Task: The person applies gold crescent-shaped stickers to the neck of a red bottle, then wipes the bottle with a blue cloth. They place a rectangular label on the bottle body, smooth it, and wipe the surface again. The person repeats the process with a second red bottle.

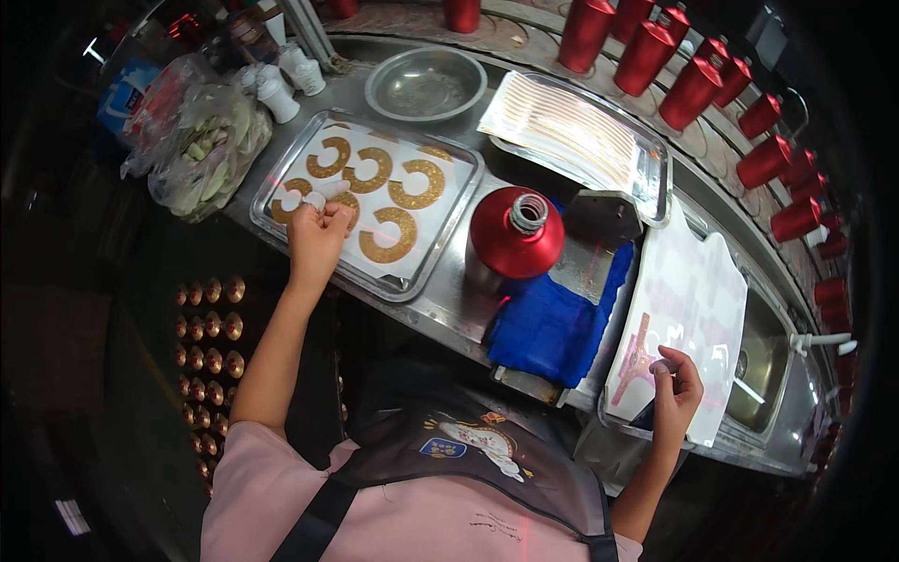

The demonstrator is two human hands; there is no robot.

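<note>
Grip notes: light fingertip work

Left hand (318, 234): thumb and fingers drawn close together, fingertips wrapped in white, over gold arcs (388, 255); cannot tell whether one is pinched. Right hand (678, 386): thumb and forefinger nearly meeting beside a pink-gold motif (641, 356) lying on a glossy white sheet (688, 300); any hold on it unclear.

Judgement: pieces look thin; best taken by an edge, lightly, and kept flat, since a hard pinch could crease them.

Containers, outward: metal tray (454, 215) holds the arcs on white backing. Red bottle (501, 239) stands uncapped, interior unseen. Steel bowl (389, 80): contents uncertain. Rear tray (662, 178) carries striped sheets (562, 126). Plastic bag (211, 150) contains pale greenish scraps.
</note>
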